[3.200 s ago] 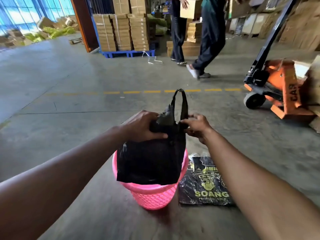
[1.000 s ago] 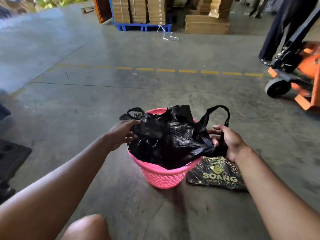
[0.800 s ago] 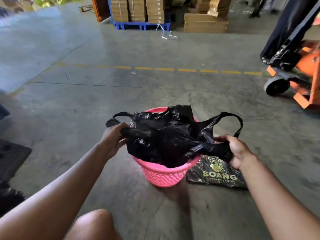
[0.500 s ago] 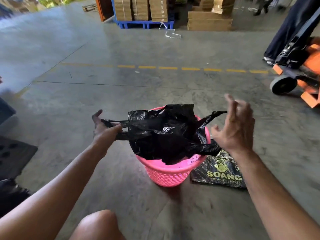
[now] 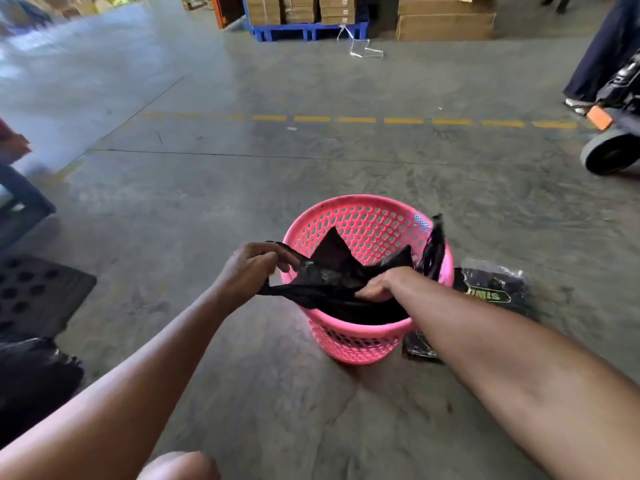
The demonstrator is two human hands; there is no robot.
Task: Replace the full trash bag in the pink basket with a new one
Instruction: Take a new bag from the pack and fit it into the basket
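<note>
The pink basket [image 5: 363, 223] stands on the concrete floor in front of me. A new black trash bag [image 5: 332, 271] lies partly inside it. My left hand [image 5: 249, 271] pinches the bag's left handle just outside the basket's left rim. My right hand [image 5: 377, 287] reaches into the basket and presses the bag's plastic down; its fingers are hidden in the bag. The bag's right handle [image 5: 433, 251] hangs over the right rim.
A pack of black bags [image 5: 495, 289] lies on the floor right of the basket. A full black bag [image 5: 31, 375] sits at the far left beside a dark mat [image 5: 34, 292]. A pallet truck wheel [image 5: 609, 155] and a person's leg [image 5: 602, 53] are far right. Stacked boxes [image 5: 443, 19] stand behind.
My right hand has dropped from above the basket into it, pushing the bag down. The bag sits deeper, baring the far inner wall. My left hand still holds the left handle.
</note>
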